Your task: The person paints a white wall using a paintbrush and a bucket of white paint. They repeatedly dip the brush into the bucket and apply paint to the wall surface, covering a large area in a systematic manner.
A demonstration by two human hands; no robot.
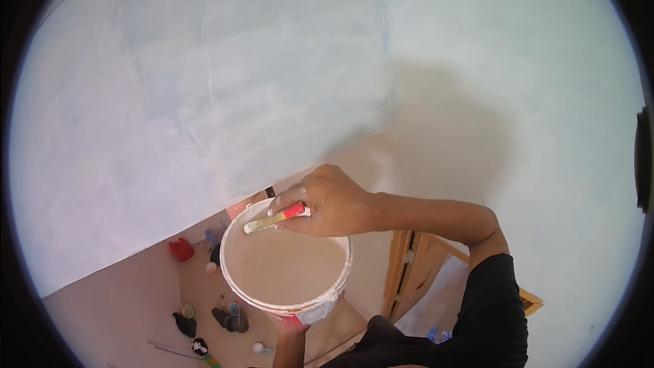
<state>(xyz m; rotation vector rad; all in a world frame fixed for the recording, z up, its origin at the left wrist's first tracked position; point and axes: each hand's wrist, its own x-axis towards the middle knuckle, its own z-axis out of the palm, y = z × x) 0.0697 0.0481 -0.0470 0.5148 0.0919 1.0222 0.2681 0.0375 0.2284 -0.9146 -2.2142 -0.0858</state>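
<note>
My right hand, spotted with white paint, grips a paintbrush with a red part near my fingers. The brush is over the inner left rim of a round plastic bucket of whitish paint; whether its tip touches the paint is hard to tell. From beneath, my left hand supports the bucket, its fingers mostly hidden by it. Behind the bucket rises a pale bluish-white wall surface with uneven brushed patches and a thin vertical ridge.
A second pale wall meets the first at a corner. Far below, the floor holds a red container, dark containers and a long thin rod. A wooden door and its frame stand below my right arm.
</note>
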